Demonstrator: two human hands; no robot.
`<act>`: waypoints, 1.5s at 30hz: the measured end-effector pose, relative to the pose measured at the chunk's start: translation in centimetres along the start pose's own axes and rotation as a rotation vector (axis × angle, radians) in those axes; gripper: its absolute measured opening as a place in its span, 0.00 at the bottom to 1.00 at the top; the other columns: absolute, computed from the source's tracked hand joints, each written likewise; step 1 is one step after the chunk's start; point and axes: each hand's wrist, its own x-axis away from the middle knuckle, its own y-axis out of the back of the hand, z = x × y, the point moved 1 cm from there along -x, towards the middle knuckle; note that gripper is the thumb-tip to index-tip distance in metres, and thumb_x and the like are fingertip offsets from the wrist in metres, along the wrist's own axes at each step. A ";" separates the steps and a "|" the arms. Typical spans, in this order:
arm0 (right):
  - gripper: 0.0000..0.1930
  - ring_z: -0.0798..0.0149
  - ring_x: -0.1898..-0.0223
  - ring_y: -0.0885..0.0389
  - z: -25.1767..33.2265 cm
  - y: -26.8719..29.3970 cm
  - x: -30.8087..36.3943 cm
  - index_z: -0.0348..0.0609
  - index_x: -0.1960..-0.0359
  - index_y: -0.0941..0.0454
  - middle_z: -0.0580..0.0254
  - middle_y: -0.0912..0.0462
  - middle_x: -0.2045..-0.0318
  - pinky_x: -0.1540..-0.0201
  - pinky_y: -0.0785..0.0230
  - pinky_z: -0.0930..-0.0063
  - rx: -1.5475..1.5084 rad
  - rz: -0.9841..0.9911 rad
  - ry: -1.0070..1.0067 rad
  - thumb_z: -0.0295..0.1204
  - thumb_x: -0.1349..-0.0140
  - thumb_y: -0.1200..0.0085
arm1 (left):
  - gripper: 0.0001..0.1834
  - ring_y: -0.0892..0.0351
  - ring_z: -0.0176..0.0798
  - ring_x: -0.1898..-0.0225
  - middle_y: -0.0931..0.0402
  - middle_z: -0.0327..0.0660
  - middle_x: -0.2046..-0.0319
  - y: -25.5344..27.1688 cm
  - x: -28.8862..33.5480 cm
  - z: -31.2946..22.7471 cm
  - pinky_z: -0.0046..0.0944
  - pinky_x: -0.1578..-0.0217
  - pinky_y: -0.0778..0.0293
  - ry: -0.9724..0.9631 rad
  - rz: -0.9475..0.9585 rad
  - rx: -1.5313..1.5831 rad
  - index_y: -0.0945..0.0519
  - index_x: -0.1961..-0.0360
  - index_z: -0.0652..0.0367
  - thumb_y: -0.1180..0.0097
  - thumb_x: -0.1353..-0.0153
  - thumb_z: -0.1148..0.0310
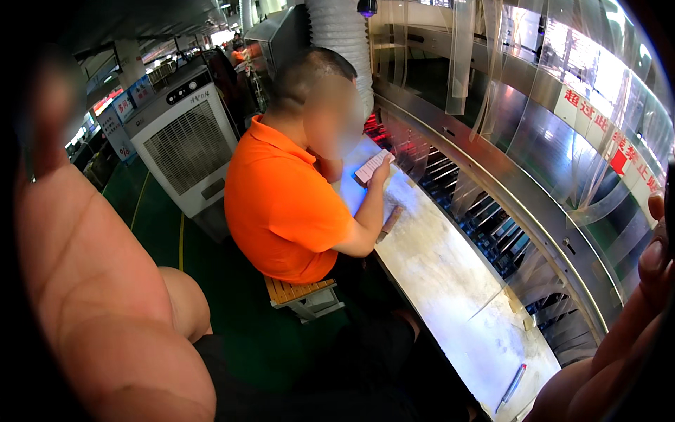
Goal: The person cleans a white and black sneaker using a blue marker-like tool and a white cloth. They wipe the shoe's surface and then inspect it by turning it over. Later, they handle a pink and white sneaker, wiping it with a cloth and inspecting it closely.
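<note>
My left hand is raised very close to the camera, its palm filling the left side. It is open, with one finger stretched upward and blurred; nothing shows in it. At the right rim my right hand is partly cut off. Its visible fingers are apart and nothing can be made out between them. Nearest to it, a slim pen with a red end lies on the long pale worktable, apart from the hand.
A co-worker in an orange shirt sits on a slatted stool, holding a pinkish printed pad. Behind stands an air cooler. Along the table's right runs a metal-railed machine with clear plastic strips.
</note>
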 end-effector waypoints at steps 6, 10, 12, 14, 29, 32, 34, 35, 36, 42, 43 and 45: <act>0.26 0.62 0.66 0.23 -0.1 -0.5 0.1 0.32 0.44 0.20 0.53 0.22 0.57 0.55 0.27 0.65 -0.009 -0.004 -0.004 0.39 0.36 0.33 | 0.30 0.24 0.41 0.56 0.22 0.50 0.53 -0.5 0.1 -0.2 0.39 0.51 0.26 0.013 0.005 0.022 0.20 0.44 0.70 0.41 0.28 0.48; 0.25 0.62 0.66 0.23 0.3 0.2 0.3 0.32 0.44 0.20 0.53 0.22 0.57 0.56 0.27 0.65 -0.011 -0.020 0.006 0.38 0.36 0.32 | 0.31 0.23 0.41 0.56 0.22 0.50 0.53 -0.7 -0.7 0.6 0.39 0.51 0.26 0.010 0.022 0.048 0.20 0.44 0.71 0.41 0.28 0.48; 0.25 0.63 0.66 0.23 0.6 0.4 0.6 0.32 0.45 0.20 0.53 0.22 0.57 0.56 0.27 0.66 -0.021 -0.057 0.002 0.38 0.37 0.32 | 0.31 0.23 0.41 0.56 0.22 0.50 0.53 -0.7 -2.0 1.7 0.40 0.51 0.26 0.004 0.027 0.076 0.20 0.44 0.71 0.42 0.27 0.47; 0.25 0.63 0.67 0.23 0.1 1.2 1.1 0.32 0.45 0.20 0.53 0.23 0.58 0.56 0.27 0.66 -0.040 -0.136 -0.016 0.38 0.37 0.32 | 0.31 0.23 0.41 0.56 0.22 0.51 0.53 -1.5 -3.7 3.0 0.40 0.51 0.26 0.002 0.035 0.126 0.20 0.44 0.71 0.42 0.27 0.47; 0.20 0.54 0.62 0.17 1.4 -18.2 32.6 0.33 0.47 0.19 0.47 0.17 0.55 0.54 0.21 0.62 0.084 -0.339 -1.321 0.28 0.40 0.29 | 0.24 0.21 0.55 0.44 0.22 0.52 0.45 -24.7 21.4 4.4 0.48 0.41 0.25 0.694 0.778 0.244 0.18 0.42 0.62 0.28 0.37 0.64; 0.23 0.45 0.51 0.21 1.7 -18.1 37.0 0.35 0.44 0.19 0.44 0.20 0.51 0.46 0.25 0.55 0.436 -0.325 -1.302 0.27 0.41 0.30 | 0.32 0.32 0.62 0.33 0.29 0.55 0.35 -30.6 27.2 2.6 0.59 0.33 0.33 0.644 0.946 0.134 0.21 0.36 0.59 0.27 0.38 0.55; 0.24 0.40 0.44 0.24 1.8 -17.8 38.7 0.36 0.44 0.19 0.42 0.21 0.48 0.39 0.31 0.48 0.622 -0.315 -1.334 0.29 0.42 0.31 | 0.36 0.37 0.63 0.29 0.32 0.57 0.32 -33.4 31.6 1.0 0.65 0.28 0.44 0.620 1.015 0.160 0.22 0.33 0.59 0.30 0.37 0.50; 0.24 0.39 0.43 0.25 1.7 -18.0 39.3 0.36 0.44 0.19 0.41 0.21 0.48 0.38 0.32 0.46 0.689 -0.282 -1.354 0.31 0.42 0.31 | 0.37 0.39 0.64 0.28 0.33 0.58 0.31 -34.4 33.9 0.3 0.66 0.26 0.48 0.608 1.058 0.152 0.23 0.33 0.59 0.31 0.36 0.48; 0.24 0.39 0.42 0.25 2.0 -18.2 40.3 0.36 0.44 0.18 0.41 0.21 0.47 0.37 0.34 0.45 0.761 -0.262 -1.382 0.34 0.41 0.32 | 0.37 0.41 0.65 0.27 0.34 0.59 0.31 -35.1 33.4 -1.2 0.67 0.25 0.51 0.551 1.116 0.065 0.23 0.33 0.59 0.32 0.36 0.46; 0.22 0.43 0.39 0.25 1.9 -18.8 40.5 0.37 0.49 0.17 0.48 0.19 0.47 0.32 0.39 0.44 0.825 -0.235 -1.480 0.39 0.40 0.35 | 0.34 0.43 0.65 0.25 0.34 0.58 0.31 -35.2 32.8 -1.8 0.66 0.24 0.52 0.494 1.130 0.053 0.21 0.36 0.58 0.33 0.36 0.48; 0.21 0.43 0.40 0.25 2.0 -18.8 40.5 0.37 0.50 0.17 0.48 0.19 0.47 0.32 0.39 0.44 0.810 -0.241 -1.481 0.38 0.40 0.35 | 0.34 0.43 0.65 0.26 0.34 0.58 0.31 -35.2 32.9 -1.9 0.66 0.24 0.52 0.476 1.123 0.055 0.21 0.36 0.58 0.33 0.36 0.49; 0.19 0.42 0.40 0.25 2.3 -18.6 40.8 0.37 0.51 0.17 0.47 0.18 0.49 0.32 0.39 0.45 0.776 -0.250 -1.499 0.37 0.39 0.36 | 0.33 0.42 0.65 0.26 0.33 0.57 0.31 -35.2 32.9 -2.1 0.65 0.25 0.51 0.463 1.118 0.057 0.21 0.36 0.59 0.33 0.36 0.50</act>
